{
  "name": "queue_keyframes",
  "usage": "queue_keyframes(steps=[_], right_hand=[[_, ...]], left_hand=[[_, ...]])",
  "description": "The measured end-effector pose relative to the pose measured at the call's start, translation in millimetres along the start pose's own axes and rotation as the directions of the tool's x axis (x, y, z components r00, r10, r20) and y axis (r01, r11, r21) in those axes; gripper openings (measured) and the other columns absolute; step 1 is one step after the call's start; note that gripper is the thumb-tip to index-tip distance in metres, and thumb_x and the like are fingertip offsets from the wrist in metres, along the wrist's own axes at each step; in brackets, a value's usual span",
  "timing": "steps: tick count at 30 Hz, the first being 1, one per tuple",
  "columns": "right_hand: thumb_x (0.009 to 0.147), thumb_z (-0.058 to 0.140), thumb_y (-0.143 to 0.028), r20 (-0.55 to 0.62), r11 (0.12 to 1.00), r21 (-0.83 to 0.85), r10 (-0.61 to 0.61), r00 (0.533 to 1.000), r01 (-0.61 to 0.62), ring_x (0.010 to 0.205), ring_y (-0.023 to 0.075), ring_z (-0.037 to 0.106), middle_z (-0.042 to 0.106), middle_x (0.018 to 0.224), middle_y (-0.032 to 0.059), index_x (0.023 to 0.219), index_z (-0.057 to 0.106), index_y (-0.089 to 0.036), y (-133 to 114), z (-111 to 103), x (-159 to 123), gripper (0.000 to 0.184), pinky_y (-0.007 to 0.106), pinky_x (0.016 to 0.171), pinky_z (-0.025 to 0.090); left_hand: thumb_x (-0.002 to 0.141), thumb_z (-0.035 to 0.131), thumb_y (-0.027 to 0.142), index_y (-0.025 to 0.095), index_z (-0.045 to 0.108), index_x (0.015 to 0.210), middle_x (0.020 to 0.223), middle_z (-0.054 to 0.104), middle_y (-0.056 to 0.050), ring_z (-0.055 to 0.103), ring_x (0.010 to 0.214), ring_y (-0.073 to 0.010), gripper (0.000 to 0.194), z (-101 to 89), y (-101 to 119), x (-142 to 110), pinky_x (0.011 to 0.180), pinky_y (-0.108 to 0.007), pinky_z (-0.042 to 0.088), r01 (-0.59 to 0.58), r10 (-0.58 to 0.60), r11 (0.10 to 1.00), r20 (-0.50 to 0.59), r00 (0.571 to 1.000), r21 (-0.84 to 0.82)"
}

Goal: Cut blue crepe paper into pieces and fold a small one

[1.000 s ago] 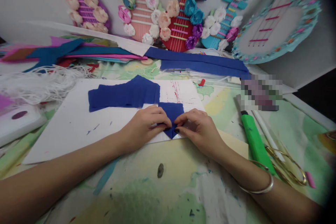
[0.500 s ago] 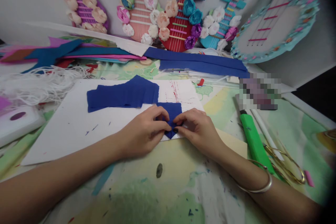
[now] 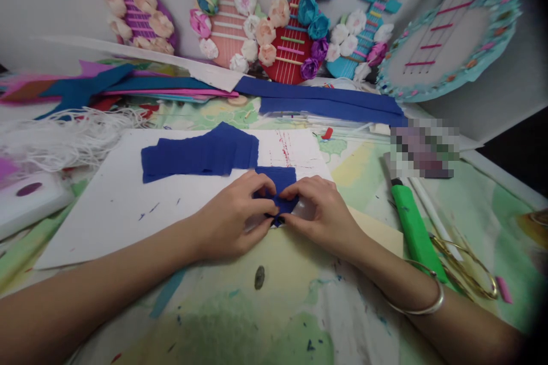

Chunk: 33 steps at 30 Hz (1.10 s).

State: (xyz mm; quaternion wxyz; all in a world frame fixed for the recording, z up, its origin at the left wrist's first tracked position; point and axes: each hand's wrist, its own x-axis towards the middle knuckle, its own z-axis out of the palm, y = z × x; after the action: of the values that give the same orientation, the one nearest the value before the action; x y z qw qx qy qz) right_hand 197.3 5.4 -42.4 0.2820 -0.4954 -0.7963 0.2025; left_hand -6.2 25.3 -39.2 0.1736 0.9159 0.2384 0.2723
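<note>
Between my hands lies a small piece of dark blue crepe paper (image 3: 283, 178), its near end gathered toward a point by the front edge of a white board (image 3: 124, 205). My left hand (image 3: 237, 214) is closed on that end from the left, fingertips pressed together. From the right, my right hand (image 3: 321, 211) pinches the same end with thumb and forefinger, a silver bangle on its wrist. The fingers hide part of the fold. Just behind my left hand, more cut blue crepe paper pieces (image 3: 197, 154) lie stacked on the board.
A green-handled cutter (image 3: 417, 234) and gold bangles (image 3: 466, 274) lie at the right. White cord (image 3: 64, 131) is heaped at the left. Long blue paper strips (image 3: 325, 102) lie at the back, before several decorated paper guitars (image 3: 291, 40) leaning on the wall.
My right fingers have shifted slightly left, closer to my left fingertips. The pointed near end of the blue paper is now more bunched between them.
</note>
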Motion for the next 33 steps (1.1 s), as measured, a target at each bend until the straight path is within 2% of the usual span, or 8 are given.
queue_keyframes(steps=[6, 12, 19, 24, 33], right_hand=[[0.072, 0.074, -0.023, 0.006, 1.0, 0.001, 0.004, 1.0, -0.004, 0.091, 0.0221, 0.056, 0.068, 0.091, 0.0016, 0.091, 0.065, -0.021, -1.8, -0.7, -0.9, 0.022, 0.039, 0.085, 0.035], [0.076, 0.066, -0.013, 0.013, 0.999, 0.036, -0.015, 1.0, 0.015, 0.092, 0.0205, 0.056, 0.067, 0.093, 0.0013, 0.095, 0.064, -0.021, -0.2, -3.0, -2.0, 0.021, 0.038, 0.085, 0.035], [0.075, 0.068, -0.013, 0.01, 0.999, 0.041, -0.017, 1.0, 0.016, 0.092, 0.0209, 0.056, 0.067, 0.093, 0.0012, 0.093, 0.065, -0.024, 1.3, -2.9, -2.2, 0.022, 0.038, 0.085, 0.035], [0.082, 0.059, -0.011, -0.049, 0.996, 0.092, -0.004, 0.999, 0.008, 0.087, 0.0193, 0.058, 0.069, 0.087, 0.0005, 0.087, 0.066, -0.024, 2.5, -1.2, -1.8, 0.015, 0.037, 0.083, 0.038], [0.079, 0.059, -0.007, -0.1, 0.997, 0.077, 0.024, 0.995, -0.016, 0.082, 0.0185, 0.058, 0.069, 0.081, 0.0002, 0.084, 0.067, -0.021, 1.9, 1.3, -1.1, 0.018, 0.036, 0.08, 0.04]], left_hand=[[0.08, 0.053, 0.011, 0.014, 0.065, 0.089, 0.103, 0.054, -0.012, 0.049, 0.092, -0.0219, 0.016, 0.5, 0.6, 0.4, 0.08, -0.038, 0.043, -0.003, 0.003, 1.0, 0.007, 1.0, 0.009], [0.081, 0.052, 0.011, 0.015, 0.066, 0.091, 0.101, 0.054, -0.011, 0.049, 0.093, -0.0216, 0.018, 0.2, 1.5, 0.4, 0.08, -0.037, 0.044, 0.007, -0.007, 1.0, 0.005, 1.0, 0.012], [0.083, 0.052, 0.012, 0.017, 0.065, 0.093, 0.099, 0.054, -0.009, 0.05, 0.091, -0.02, 0.017, 1.9, -1.0, -0.2, 0.079, -0.036, 0.045, 0.0, 0.0, 1.0, -0.035, 0.999, 0.003], [0.083, 0.052, 0.013, 0.017, 0.066, 0.091, 0.09, 0.053, -0.008, 0.048, 0.084, -0.019, 0.016, 3.0, -0.9, -1.1, 0.071, -0.033, 0.044, -0.007, 0.01, 0.999, -0.058, 0.998, 0.04], [0.086, 0.052, 0.01, 0.014, 0.067, 0.093, 0.088, 0.06, -0.01, 0.048, 0.082, -0.0194, 0.018, 3.2, 1.5, -1.1, 0.075, -0.036, 0.045, -0.1, 0.105, 0.988, -0.036, 0.994, 0.116]])
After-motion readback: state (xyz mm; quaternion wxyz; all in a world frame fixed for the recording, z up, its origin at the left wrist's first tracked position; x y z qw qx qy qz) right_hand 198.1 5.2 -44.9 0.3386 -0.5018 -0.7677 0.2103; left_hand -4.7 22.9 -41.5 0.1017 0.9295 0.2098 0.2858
